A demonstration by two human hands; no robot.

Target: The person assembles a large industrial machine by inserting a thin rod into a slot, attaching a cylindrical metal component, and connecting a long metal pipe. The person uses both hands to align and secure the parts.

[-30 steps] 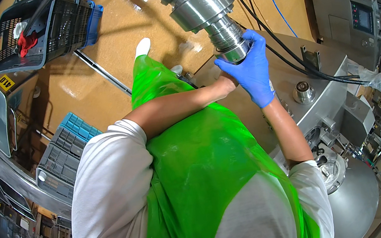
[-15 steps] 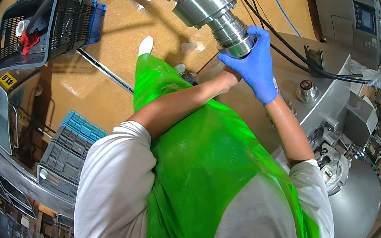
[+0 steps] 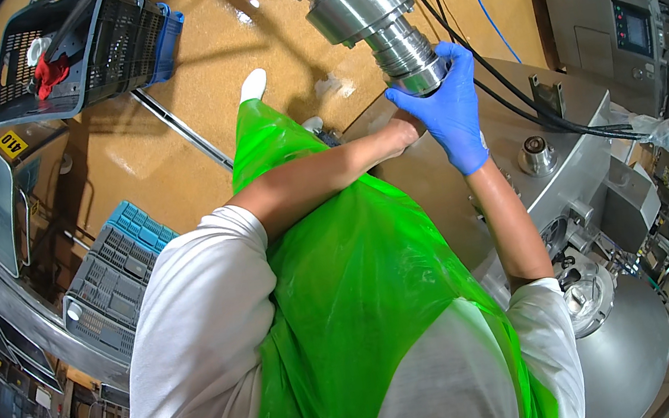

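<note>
A shiny steel machine head (image 3: 360, 8) juts in at the top, with a narrower ringed nozzle (image 3: 407, 62) pointing down toward me. My right hand (image 3: 452, 111), in a blue glove, curls round the lower end of this nozzle, its thumb on the near left side and the fingers on the far right. My left hand (image 3: 400, 134) reaches across from the left, close under the nozzle's end. Its skin looks bare at the wrist, while its fingers are hidden behind the glove and the nozzle. A green plastic apron (image 3: 365, 292) covers my front.
On the steel worktop (image 3: 508, 142) to the right stands a small round metal part (image 3: 537, 157). Black hoses (image 3: 525, 110) run past it. A control panel cabinet (image 3: 609, 34) sits farther right. Plastic crates (image 3: 121, 269) and a dark basket (image 3: 97, 63) are at the left.
The view has shifted very slightly. Both hands stay at the nozzle's end, with only a small turn of the gloved right hand.
</note>
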